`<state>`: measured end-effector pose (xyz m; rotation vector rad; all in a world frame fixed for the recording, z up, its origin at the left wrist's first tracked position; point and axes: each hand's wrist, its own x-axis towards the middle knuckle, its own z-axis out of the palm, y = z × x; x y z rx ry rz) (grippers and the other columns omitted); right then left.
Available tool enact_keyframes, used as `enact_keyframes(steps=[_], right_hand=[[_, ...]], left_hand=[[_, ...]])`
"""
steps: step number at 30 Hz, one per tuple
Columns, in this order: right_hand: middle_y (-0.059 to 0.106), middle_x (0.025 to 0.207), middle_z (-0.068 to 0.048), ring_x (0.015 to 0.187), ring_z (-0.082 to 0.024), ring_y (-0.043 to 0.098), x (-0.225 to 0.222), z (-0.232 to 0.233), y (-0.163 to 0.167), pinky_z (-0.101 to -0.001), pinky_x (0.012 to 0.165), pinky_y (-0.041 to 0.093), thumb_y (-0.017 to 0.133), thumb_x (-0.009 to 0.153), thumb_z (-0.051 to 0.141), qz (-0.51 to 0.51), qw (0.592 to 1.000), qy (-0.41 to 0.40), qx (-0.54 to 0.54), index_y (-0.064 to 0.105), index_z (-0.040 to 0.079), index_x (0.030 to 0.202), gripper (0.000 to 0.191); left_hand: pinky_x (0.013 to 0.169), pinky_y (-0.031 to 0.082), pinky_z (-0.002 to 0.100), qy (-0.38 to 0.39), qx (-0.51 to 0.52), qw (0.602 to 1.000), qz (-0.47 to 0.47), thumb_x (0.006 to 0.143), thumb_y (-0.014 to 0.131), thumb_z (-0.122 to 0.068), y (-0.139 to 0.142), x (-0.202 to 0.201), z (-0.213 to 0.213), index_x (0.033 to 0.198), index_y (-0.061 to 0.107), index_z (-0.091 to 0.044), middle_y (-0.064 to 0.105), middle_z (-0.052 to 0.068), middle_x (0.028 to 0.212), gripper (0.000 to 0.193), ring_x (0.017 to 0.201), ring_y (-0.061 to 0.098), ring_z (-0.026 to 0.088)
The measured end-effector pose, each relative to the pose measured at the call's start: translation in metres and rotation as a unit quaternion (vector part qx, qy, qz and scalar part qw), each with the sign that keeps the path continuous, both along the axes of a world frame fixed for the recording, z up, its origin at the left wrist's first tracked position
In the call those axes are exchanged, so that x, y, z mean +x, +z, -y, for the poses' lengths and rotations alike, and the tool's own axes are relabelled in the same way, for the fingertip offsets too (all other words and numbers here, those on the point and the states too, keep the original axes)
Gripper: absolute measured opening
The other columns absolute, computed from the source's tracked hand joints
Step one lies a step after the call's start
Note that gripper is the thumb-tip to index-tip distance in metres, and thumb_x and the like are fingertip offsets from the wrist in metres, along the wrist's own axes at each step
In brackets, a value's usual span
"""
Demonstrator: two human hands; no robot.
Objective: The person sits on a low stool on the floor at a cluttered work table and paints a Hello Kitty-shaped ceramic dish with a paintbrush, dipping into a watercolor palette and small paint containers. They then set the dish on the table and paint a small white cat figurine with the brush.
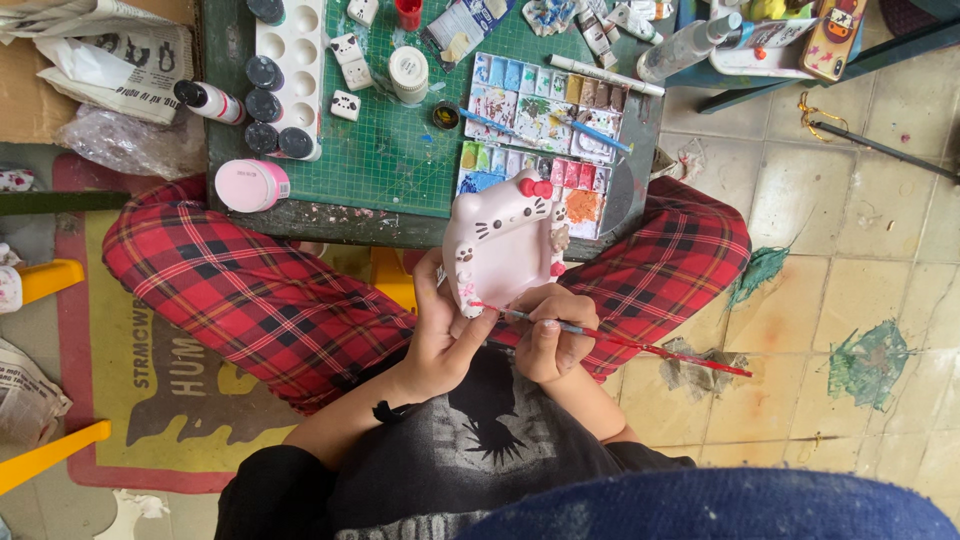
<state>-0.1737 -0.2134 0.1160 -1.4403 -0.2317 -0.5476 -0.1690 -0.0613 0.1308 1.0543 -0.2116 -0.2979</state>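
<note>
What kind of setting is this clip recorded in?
Likely a home craft or painting corner: a paint-stained green cutting mat, a watercolour palette, and paint smears on the tiled floor.

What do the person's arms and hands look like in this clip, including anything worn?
Both forearms are bare. The left hand has a thin dark band at its wrist; the right hand wears nothing visible. Dark sleeves end around the elbows.

The pink cat-shaped figure, red bow on top, sat tilted over the lap. The thin red-handled brush touched its lower edge.
</note>
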Motion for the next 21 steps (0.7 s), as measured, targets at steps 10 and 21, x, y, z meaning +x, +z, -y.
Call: enact_keyframes(steps=[10, 21], right_hand=[[0.062, 0.081, -0.016, 0.061, -0.016, 0.059, 0.0008, 0.0000, 0.0012, -0.0262, 0.056, 0.051, 0.049, 0.111, 0.023, 0.004, 1.000, 0.002, 0.001, 0.044, 0.001, 0.104, 0.024], [0.061, 0.082, -0.016, 0.060, -0.014, 0.054, -0.0008, -0.0010, 0.0015, -0.0243, 0.054, 0.045, 0.047, 0.112, 0.024, -0.020, 1.000, 0.006, 0.022, 0.044, 0.001, 0.105, 0.024]], left_hand=[[0.121, 0.042, 0.037, -0.001, -0.007, 1.000, -0.005, 0.109, 0.051, 0.002, -0.0005, -0.0002, 0.0015, 0.160, -0.002, -0.012, 0.037, 0.021, 0.157, 0.075, 0.142, 0.047, 0.020], [0.120, 0.042, 0.037, 0.005, 0.000, 1.000, -0.001, 0.109, 0.051, 0.003, -0.0010, 0.0007, 0.0021, 0.160, -0.001, -0.011, 0.037, 0.021, 0.157, 0.074, 0.142, 0.047, 0.020]])
